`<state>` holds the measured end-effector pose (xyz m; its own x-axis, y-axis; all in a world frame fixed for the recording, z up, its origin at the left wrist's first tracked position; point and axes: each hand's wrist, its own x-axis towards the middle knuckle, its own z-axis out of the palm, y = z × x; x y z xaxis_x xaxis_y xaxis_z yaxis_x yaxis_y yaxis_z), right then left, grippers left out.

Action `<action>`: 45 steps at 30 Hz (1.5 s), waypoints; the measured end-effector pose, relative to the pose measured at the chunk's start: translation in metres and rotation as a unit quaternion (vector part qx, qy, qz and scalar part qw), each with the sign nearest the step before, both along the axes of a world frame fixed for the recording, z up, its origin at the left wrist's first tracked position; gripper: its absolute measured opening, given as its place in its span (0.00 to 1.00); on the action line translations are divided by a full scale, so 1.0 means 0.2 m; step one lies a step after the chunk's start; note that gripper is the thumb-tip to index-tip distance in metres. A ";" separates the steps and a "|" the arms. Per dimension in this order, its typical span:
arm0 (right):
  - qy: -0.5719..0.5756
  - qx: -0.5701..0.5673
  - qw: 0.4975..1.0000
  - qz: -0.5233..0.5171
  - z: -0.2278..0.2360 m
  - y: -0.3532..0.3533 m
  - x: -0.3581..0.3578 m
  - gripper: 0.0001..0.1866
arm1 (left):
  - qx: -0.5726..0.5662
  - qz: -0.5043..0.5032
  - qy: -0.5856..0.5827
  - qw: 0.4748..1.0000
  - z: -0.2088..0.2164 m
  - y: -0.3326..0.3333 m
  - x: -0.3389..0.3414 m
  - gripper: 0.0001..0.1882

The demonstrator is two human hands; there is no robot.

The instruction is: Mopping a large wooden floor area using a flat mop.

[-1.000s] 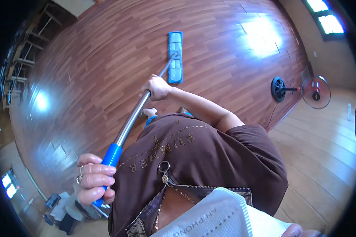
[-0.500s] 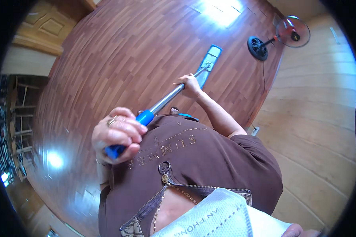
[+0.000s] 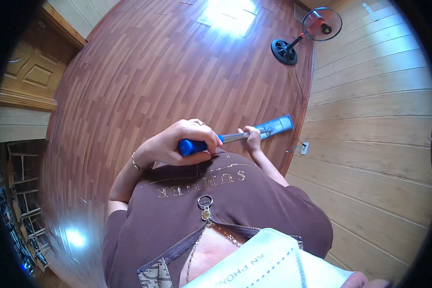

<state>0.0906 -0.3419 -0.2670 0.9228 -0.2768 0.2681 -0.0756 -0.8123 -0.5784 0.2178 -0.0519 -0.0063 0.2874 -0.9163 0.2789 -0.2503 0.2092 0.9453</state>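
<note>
A flat mop (image 3: 235, 138) with a metal pole slants across in front of my body. My left hand (image 3: 189, 139) wraps round its blue end grip, near my chest. Lower on the pole, my right hand (image 3: 252, 138) is closed round the bare metal. The blue, rectangular mop head (image 3: 276, 126) lies on the floor to my right, close to the foot of the wooden wall. Part of the pole is hidden behind my fingers.
A pedestal fan (image 3: 284, 52) stands at the far right by the wall, its cord trailing toward a wall socket (image 3: 305, 148). Brown wood-plank flooring (image 3: 144, 72) spreads ahead. At the left are a wooden door (image 3: 36, 72) and a rack (image 3: 31, 201).
The mop head has swung right and nearer, toward the wall. My left hand has moved forward and right with the grip; my right hand has shifted right and nearer. The view has turned rightward.
</note>
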 end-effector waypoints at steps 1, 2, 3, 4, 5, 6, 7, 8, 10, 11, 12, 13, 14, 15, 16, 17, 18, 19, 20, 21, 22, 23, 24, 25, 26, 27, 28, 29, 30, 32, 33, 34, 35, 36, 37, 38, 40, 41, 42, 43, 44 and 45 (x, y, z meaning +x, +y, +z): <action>0.056 0.017 0.998 -0.031 -0.01 0.02 -0.04 0.18 | -0.002 0.001 -0.001 1.000 0.00 0.00 0.02 0.06; 0.058 0.044 0.997 -0.040 -0.01 0.04 -0.08 0.17 | -0.002 -0.029 -0.010 1.000 0.00 0.01 0.03 0.06; 0.054 0.050 0.996 -0.050 -0.01 0.07 -0.11 0.17 | -0.003 -0.059 -0.018 0.998 0.00 0.01 0.04 0.06; 0.049 0.056 0.995 -0.062 -0.03 0.10 -0.13 0.17 | -0.005 -0.059 -0.020 0.998 0.00 0.02 0.06 0.06; 0.044 0.049 0.995 -0.070 -0.04 0.11 -0.14 0.17 | -0.009 -0.084 -0.017 0.996 0.00 0.02 0.08 0.06; 0.039 0.042 0.995 -0.079 -0.04 0.13 -0.15 0.17 | -0.012 -0.109 -0.015 0.994 0.00 0.02 0.10 0.07; 0.058 0.038 0.994 -0.084 -0.04 0.14 -0.14 0.17 | -0.015 -0.132 -0.012 0.991 0.00 0.02 0.11 0.07; 0.057 0.037 0.995 -0.079 -0.04 0.15 -0.12 0.17 | -0.016 -0.127 -0.014 0.992 0.01 0.03 0.13 0.07; 0.067 0.055 0.991 -0.100 -0.04 0.16 -0.06 0.17 | -0.005 -0.123 -0.031 0.992 0.03 0.04 0.17 0.08; 0.066 0.055 0.992 -0.094 -0.04 0.15 -0.03 0.17 | -0.005 -0.117 -0.032 0.993 0.06 0.05 0.18 0.08; 0.064 0.037 0.994 -0.079 -0.04 0.15 0.00 0.17 | -0.011 -0.110 -0.050 0.993 0.09 0.05 0.19 0.08; 0.063 0.020 0.996 -0.064 -0.03 0.14 0.03 0.17 | -0.017 -0.103 -0.069 0.992 0.12 0.06 0.20 0.08; 0.051 0.046 0.996 -0.051 -0.05 0.13 0.07 0.16 | -0.015 -0.096 -0.069 0.993 0.14 0.07 0.21 0.08; 0.054 0.037 0.997 -0.042 -0.03 0.14 0.12 0.16 | -0.016 -0.085 -0.087 0.992 0.15 0.08 0.21 0.08; 0.057 0.027 0.997 -0.033 0.00 0.15 0.17 0.16 | -0.016 -0.074 -0.105 0.992 0.16 0.09 0.22 0.08; 0.054 0.026 0.998 -0.022 0.00 0.15 0.22 0.16 | -0.013 -0.066 -0.105 0.992 0.17 0.10 0.22 0.08; 0.039 0.028 0.999 -0.007 -0.01 0.14 0.28 0.16 | -0.010 -0.048 -0.112 0.992 0.18 0.10 0.23 0.08; 0.024 0.030 0.999 0.008 -0.01 0.12 0.35 0.16 | -0.007 -0.030 -0.119 0.992 0.18 0.11 0.23 0.07; 0.037 0.037 0.998 0.023 0.00 0.11 0.43 0.16 | -0.003 -0.019 -0.119 0.993 0.18 0.10 0.24 0.07; 0.029 0.038 0.998 0.040 0.00 0.09 0.52 0.15 | -0.002 0.010 -0.127 0.992 0.18 0.10 0.26 0.07; 0.022 0.039 0.997 0.058 0.01 0.07 0.61 0.15 | -0.001 0.040 -0.135 0.990 0.18 0.10 0.28 0.07; -0.006 0.024 0.996 0.085 -0.01 0.06 0.71 0.15 | 0.004 0.051 -0.135 0.990 0.18 0.10 0.30 0.07; -0.010 0.028 0.994 0.109 -0.01 0.04 0.80 0.15 | 0.044 0.075 -0.120 0.989 0.18 0.10 0.31 0.07; 0.024 0.030 0.991 0.126 -0.01 0.03 0.88 0.13 | 0.084 0.101 -0.104 0.986 0.18 0.11 0.31 0.06; 0.033 0.048 0.989 0.136 -0.01 0.04 0.95 0.11 | 0.087 0.112 -0.100 0.985 0.17 0.11 0.31 0.06; 0.036 0.026 0.987 0.152 -0.02 0.06 1.03 0.10 | 0.090 0.136 -0.088 0.983 0.15 0.11 0.31 0.06; 0.038 0.001 0.985 0.170 -0.03 0.05 1.12 0.09 | 0.090 0.162 -0.075 0.980 0.14 0.11 0.30 0.07; 0.037 -0.012 0.981 0.188 -0.04 0.06 1.19 0.09 | 0.091 0.179 -0.071 0.977 0.13 0.09 0.29 0.07; 0.041 -0.024 0.979 0.196 -0.05 0.08 1.25 0.09 | 0.069 0.224 -0.087 0.968 0.12 0.08 0.27 0.07; 0.060 -0.026 0.972 0.225 -0.07 0.12 1.36 0.07 | 0.051 0.289 -0.100 0.951 0.10 0.05 0.22 0.08; 0.060 -0.033 0.966 0.250 -0.08 0.13 1.42 0.04 | 0.050 0.324 -0.113 0.938 0.08 0.03 0.20 0.08; 0.061 -0.035 0.956 0.285 -0.10 0.16 1.49 0.03 | 0.051 0.357 -0.127 0.924 0.08 0.03 0.18 0.08; 0.062 -0.038 0.945 0.319 -0.11 0.19 1.57 0.03 | 0.055 0.375 -0.124 0.917 0.08 0.02 0.15 0.08; 0.074 -0.084 0.935 0.336 -0.10 0.24 1.63 0.06 | 0.080 0.401 -0.116 0.905 0.08 0.02 0.13 0.08; 0.085 -0.087 0.921 0.370 -0.08 0.30 1.68 0.05 | 0.105 0.428 -0.108 0.891 0.08 0.01 0.10 0.08; 0.095 -0.091 0.906 0.403 -0.05 0.37 1.73 0.05 | 0.109 0.447 -0.104 0.882 0.09 0.01 0.07 0.08; 0.068 -0.093 0.875 0.470 -0.05 0.51 1.81 0.04 | 0.150 0.492 -0.114 0.850 0.10 0.01 0.01 0.08; 0.056 -0.092 0.859 0.500 -0.05 0.58 1.83 0.03 | 0.154 0.506 -0.112 0.842 0.12 0.01 -0.02 0.08; 0.062 -0.089 0.843 0.527 -0.03 0.66 1.83 0.03 | 0.159 0.541 -0.125 0.817 0.12 0.00 -0.06 0.08; 0.057 -0.086 0.827 0.552 -0.02 0.74 1.82 0.03 | 0.164 0.576 -0.138 0.789 0.14 -0.02 -0.10 0.09; 0.052 -0.082 0.811 0.577 0.00 0.82 1.81 0.03 | 0.168 0.589 -0.135 0.779 0.15 -0.03 -0.14 0.09; 0.046 -0.086 0.797 0.595 0.00 0.90 1.79 0.03 | 0.182 0.612 -0.149 0.755 0.18 -0.04 -0.17 0.08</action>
<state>0.4490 -0.1618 -0.2672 0.5220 0.8440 0.1229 0.7729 -0.4071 -0.4867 0.1831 -0.0594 0.0290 0.9553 -0.0467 0.2920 -0.2587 -0.6107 0.7484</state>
